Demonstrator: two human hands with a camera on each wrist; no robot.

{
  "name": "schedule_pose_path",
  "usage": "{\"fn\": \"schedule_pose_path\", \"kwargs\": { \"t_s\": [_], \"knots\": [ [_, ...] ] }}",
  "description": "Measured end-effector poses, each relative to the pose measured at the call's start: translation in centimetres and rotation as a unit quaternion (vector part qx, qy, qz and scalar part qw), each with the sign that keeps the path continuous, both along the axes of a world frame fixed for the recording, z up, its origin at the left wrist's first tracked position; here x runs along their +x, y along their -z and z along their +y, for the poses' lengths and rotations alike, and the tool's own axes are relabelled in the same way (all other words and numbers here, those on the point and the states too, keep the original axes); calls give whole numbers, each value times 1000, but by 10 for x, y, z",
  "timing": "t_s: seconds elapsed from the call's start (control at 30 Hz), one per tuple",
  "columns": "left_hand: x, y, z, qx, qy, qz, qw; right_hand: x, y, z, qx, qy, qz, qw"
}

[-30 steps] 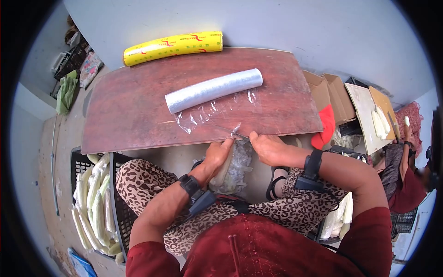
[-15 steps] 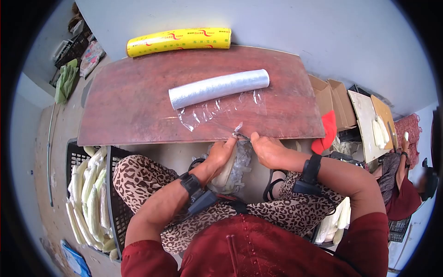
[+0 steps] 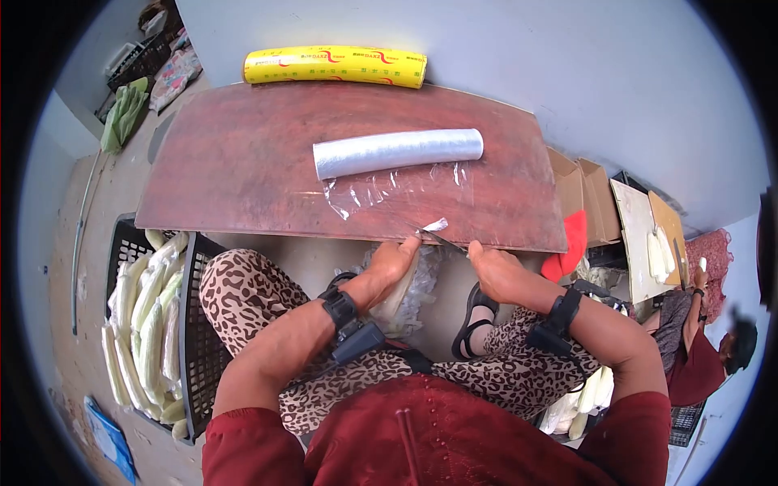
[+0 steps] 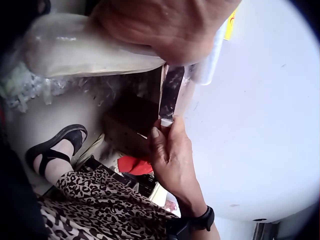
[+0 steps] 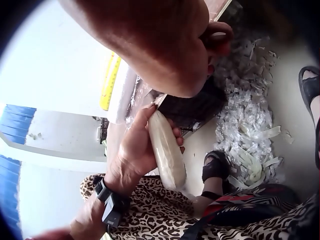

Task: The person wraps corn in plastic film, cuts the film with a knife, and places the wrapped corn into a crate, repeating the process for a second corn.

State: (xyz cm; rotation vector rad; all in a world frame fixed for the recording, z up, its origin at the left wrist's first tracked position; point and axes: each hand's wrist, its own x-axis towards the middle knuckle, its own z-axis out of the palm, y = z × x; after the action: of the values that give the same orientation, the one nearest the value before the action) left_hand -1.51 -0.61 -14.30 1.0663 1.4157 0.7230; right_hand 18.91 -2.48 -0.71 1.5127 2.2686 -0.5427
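Note:
My left hand (image 3: 392, 264) grips a pale ear of corn (image 5: 166, 150) in clear film, its tip up at the table's front edge. A twist of film (image 3: 438, 224) sticks out past that tip. My right hand (image 3: 496, 267) holds a knife (image 4: 171, 92) by its handle, the dark blade reaching across to the corn's tip beside my left fingers. In the right wrist view the knife is hidden behind my right hand (image 5: 165, 45). On the table (image 3: 243, 178) lies a roll of cling film (image 3: 397, 152) with a loose sheet pulled toward me.
A yellow printed roll (image 3: 336, 66) lies at the table's back edge. At my left stands a black crate (image 3: 203, 316) of wrapped corn. Film scraps (image 5: 242, 125) cover the floor below. Cardboard boxes (image 3: 596, 198) and a red cloth (image 3: 567, 247) are right; another person (image 3: 689, 356) sits beyond.
My right hand has drawn away to the right with the knife, so more of the blade shows between my hands. My left hand keeps its grip on the corn; the head view has shifted.

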Motion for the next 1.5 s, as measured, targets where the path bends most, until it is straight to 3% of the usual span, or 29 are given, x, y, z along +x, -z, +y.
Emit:
{"fn": "schedule_pose_path", "kwargs": {
  "t_s": [0.1, 0.2, 0.3, 0.5, 0.6, 0.8, 1.0, 1.2, 1.3, 1.4, 1.5],
  "knots": [
    [-3, -14, -1, -34, 34, 22, 999, 4, 4, 2, 7, -8, 6, 1000],
    [-2, -7, 2, -90, 39, -60, 993, -2, 1, 2, 13, -13, 3, 1000],
    [0, -4, -7, -124, 107, -40, 986, -9, 2, 4, 15, -15, 2, 1000],
    [9, -12, -47, -62, 256, 43, 964, -7, -1, 5, 22, -25, 21, 999],
    [9, -31, -41, -104, 214, -56, 970, 0, 3, 16, 13, 21, 21, 999],
    [6, -95, -25, -130, 179, -217, 951, 33, 15, 42, 206, 1, 188, 960],
    [-2, -101, -15, -148, 149, -306, 928, 61, 27, 65, 233, 45, 170, 956],
    [-1, -110, -17, -71, 169, -309, 933, 57, 18, 61, 237, 45, -6, 970],
    [3, -113, -15, -70, 159, -315, 933, 47, 4, 58, 284, 0, 54, 957],
    [2, -114, -10, -61, 134, -344, 927, 32, -12, 58, 83, 73, 268, 957],
    [0, -123, 5, -38, 59, -420, 905, 21, -18, 56, -86, 76, 359, 926]
  ]
}}
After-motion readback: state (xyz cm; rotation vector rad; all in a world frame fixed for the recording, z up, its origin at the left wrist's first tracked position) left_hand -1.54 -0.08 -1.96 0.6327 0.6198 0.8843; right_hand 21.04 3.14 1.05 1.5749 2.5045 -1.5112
